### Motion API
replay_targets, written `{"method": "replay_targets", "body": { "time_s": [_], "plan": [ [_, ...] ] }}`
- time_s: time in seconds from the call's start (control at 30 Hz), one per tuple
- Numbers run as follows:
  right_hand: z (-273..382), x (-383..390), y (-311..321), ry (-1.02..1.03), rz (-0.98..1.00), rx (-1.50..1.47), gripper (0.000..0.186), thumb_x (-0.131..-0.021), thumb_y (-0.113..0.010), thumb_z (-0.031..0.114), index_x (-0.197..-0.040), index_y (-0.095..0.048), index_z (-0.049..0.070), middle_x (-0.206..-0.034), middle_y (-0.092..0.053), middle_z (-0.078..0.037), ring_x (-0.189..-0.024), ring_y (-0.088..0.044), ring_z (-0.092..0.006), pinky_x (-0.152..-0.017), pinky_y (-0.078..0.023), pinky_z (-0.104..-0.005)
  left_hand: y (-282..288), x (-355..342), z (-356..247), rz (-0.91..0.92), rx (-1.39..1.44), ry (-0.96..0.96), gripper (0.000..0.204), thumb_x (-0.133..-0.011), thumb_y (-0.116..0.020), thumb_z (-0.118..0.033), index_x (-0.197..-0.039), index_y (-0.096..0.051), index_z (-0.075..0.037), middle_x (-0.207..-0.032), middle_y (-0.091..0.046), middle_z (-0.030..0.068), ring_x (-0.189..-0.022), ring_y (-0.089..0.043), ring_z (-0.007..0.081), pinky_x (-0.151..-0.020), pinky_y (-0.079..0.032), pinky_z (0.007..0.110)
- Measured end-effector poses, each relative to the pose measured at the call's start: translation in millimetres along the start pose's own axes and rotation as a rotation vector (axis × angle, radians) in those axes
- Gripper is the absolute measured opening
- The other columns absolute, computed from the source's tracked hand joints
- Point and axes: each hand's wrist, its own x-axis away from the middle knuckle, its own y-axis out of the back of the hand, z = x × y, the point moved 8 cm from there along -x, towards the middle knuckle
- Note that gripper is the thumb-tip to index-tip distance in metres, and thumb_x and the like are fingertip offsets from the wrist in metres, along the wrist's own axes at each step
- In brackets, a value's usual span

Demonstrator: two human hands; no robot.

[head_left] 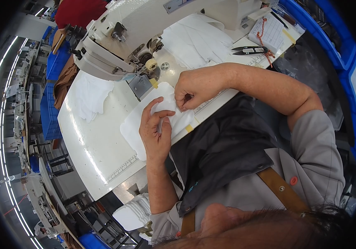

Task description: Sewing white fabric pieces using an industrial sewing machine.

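Observation:
A white fabric piece with rounded corners (132, 128) lies on the sewing table, in front of the sewing machine head (107, 50). My right hand (196, 89) is closed, its fingertips pinching the fabric near the table's front edge. Just left of it, my left hand (155, 130) rests on the same piece with its fingers bent and apart. A gap shows between its thumb and fingers. Close beyond my right hand are the machine's needle area and a small cream-coloured roller (151, 64). The fabric under my palms is hidden.
White cut pieces lie left (93, 95) and behind the machine (196, 39). Thread snips (250, 50) and a paper pad (267, 35) with orange cord lie at right. A white stack (132, 213) sits below the table's left edge. Blue bins (51, 110) stand at left.

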Motion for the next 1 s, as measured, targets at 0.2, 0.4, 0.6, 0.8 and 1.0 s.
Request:
{"method": "replay_targets", "body": {
  "time_s": [0.2, 0.4, 0.6, 0.8, 1.0],
  "plan": [
    [5, -2, 4, -0.051, 0.017, -0.066, 0.014, -0.091, -0.074, 0.012, -0.096, -0.075, -0.001, -0.077, -0.072, -0.008, -0.067, -0.062, -0.0130, -0.064, -0.048, -0.0308, -1, 3, -19, -0.003, -0.186, -0.213, 0.019, -0.073, -0.083, -0.003, -0.091, -0.077, -0.005, -0.132, -0.068, 0.0108, -0.104, -0.070, 0.0233, -0.083, -0.052, 0.032],
    [2, -3, 5, -0.064, 0.024, -0.105, 0.015, -0.094, -0.073, 0.014, -0.098, -0.075, 0.000, -0.079, -0.072, -0.006, -0.069, -0.062, -0.0117, -0.065, -0.048, -0.0301, 4, 3, -4, -0.043, -0.151, -0.187, 0.016, -0.073, -0.085, -0.005, -0.086, -0.076, -0.004, -0.128, -0.070, 0.0128, -0.110, -0.070, 0.0273, -0.089, -0.053, 0.036],
    [-4, 15, 14, -0.033, -0.168, -0.137, 0.013, -0.094, -0.073, 0.013, -0.101, -0.074, 0.002, -0.091, -0.072, -0.006, -0.077, -0.062, -0.0121, -0.067, -0.049, -0.0299, 4, 2, -4, -0.026, -0.120, -0.136, 0.014, -0.075, -0.085, -0.004, -0.083, -0.074, -0.002, -0.125, -0.071, 0.0139, -0.107, -0.070, 0.0266, -0.089, -0.053, 0.035],
    [24, 32, 0, 0.099, -0.196, 0.131, 0.020, -0.087, -0.080, 0.016, -0.098, -0.070, 0.003, -0.090, -0.066, -0.007, -0.081, -0.067, -0.0230, -0.072, -0.053, -0.0348, 13, 2, 23, -0.077, -0.020, -0.076, 0.019, -0.077, -0.083, -0.001, -0.093, -0.073, -0.002, -0.121, -0.072, 0.0146, -0.099, -0.067, 0.0232, -0.088, -0.052, 0.033],
    [44, 23, -17, 0.339, -0.170, 0.775, 0.017, -0.081, -0.071, 0.017, -0.090, -0.068, 0.003, -0.090, -0.062, -0.009, -0.087, -0.066, -0.0274, -0.075, -0.054, -0.0393, 15, -1, 5, -0.254, 0.186, -0.115, 0.022, -0.082, -0.069, 0.008, -0.100, -0.075, -0.004, -0.136, -0.064, 0.0156, -0.110, -0.065, 0.0253, -0.093, -0.051, 0.034]
  ]
}}
